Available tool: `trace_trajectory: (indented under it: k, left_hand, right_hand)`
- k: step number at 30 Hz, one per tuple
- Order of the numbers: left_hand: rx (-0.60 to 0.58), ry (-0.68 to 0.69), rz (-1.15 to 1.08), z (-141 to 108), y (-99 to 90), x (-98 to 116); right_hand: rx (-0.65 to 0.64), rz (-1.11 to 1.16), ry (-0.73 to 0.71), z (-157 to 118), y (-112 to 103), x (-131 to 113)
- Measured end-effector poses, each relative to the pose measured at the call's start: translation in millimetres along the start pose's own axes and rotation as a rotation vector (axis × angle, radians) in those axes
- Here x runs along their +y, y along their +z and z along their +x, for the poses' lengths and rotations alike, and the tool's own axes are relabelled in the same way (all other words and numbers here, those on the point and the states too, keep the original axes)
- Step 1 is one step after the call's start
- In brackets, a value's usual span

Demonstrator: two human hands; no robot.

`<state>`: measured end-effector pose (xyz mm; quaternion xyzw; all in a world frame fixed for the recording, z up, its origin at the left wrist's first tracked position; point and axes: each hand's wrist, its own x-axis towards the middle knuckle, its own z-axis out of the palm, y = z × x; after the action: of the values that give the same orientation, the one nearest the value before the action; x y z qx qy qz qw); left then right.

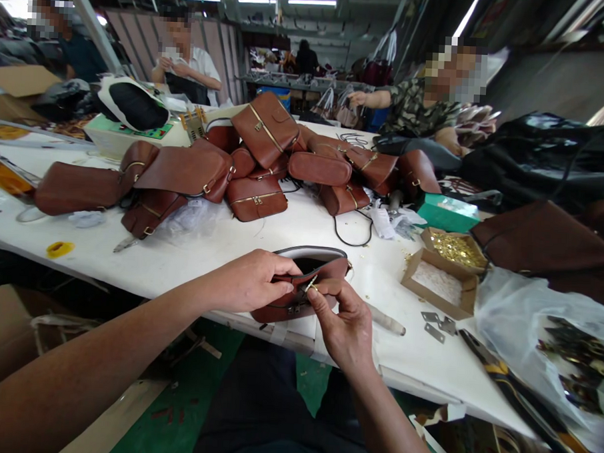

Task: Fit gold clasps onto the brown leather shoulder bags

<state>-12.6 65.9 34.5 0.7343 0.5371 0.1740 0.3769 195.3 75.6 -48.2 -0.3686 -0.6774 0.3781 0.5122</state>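
A brown leather bag stands at the table's front edge with its top gaping, showing a dark inside and pale lining. My left hand is closed on the left part of its front rim, thumb outside and fingers reaching into the opening. Against the front panel, my right hand pinches a small gold-coloured metal fitting between thumb and finger. The fitting's exact kind is too small to make out. Below it, a zipper with metal pulls runs across the bag's front.
Several brown bags are heaped across the table. To the right are a box of gold fittings, a box of pale pieces, metal plates, pliers and a plastic bag of hardware. Co-workers sit opposite.
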Motion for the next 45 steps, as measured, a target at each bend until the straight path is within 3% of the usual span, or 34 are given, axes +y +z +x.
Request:
trace_trajectory:
  k: [6,14,20,32,35,38,41,45]
  left_hand:
    - [0.001,-0.006,0.007,2,-1.9,-2]
    - [-0.019,0.019,0.032,4,-5.3,-6]
    - [-0.012,0.02,0.014,3,-3.0,-6]
    - [-0.017,0.099,0.152,-1,-1.1,-2]
    - [0.027,0.138,0.269,-4,5.8,0]
    - [0.123,0.093,0.411,-8,14.8,-1]
    - [0.237,0.052,0.4,-9,23.1,-6]
    - [0.297,0.137,0.324,-12,31.0,-10]
  right_hand:
    - [-0.002,-0.085,-0.1,-2,4,2]
    - [0.226,-0.312,-0.217,-8,24,10]
    - [0.259,-0.325,-0.202,-7,27,14]
    - [0.068,-0.12,-0.071,-1,13,8]
    - [0.041,-0.142,-0.07,1,12,11]
    - [-0.034,-0.136,-0.069,5,5,8]
    - [-0.167,-0.169,-0.183,13,-15,1]
    - [-0.101,-0.411,-0.386,27,-42,-9]
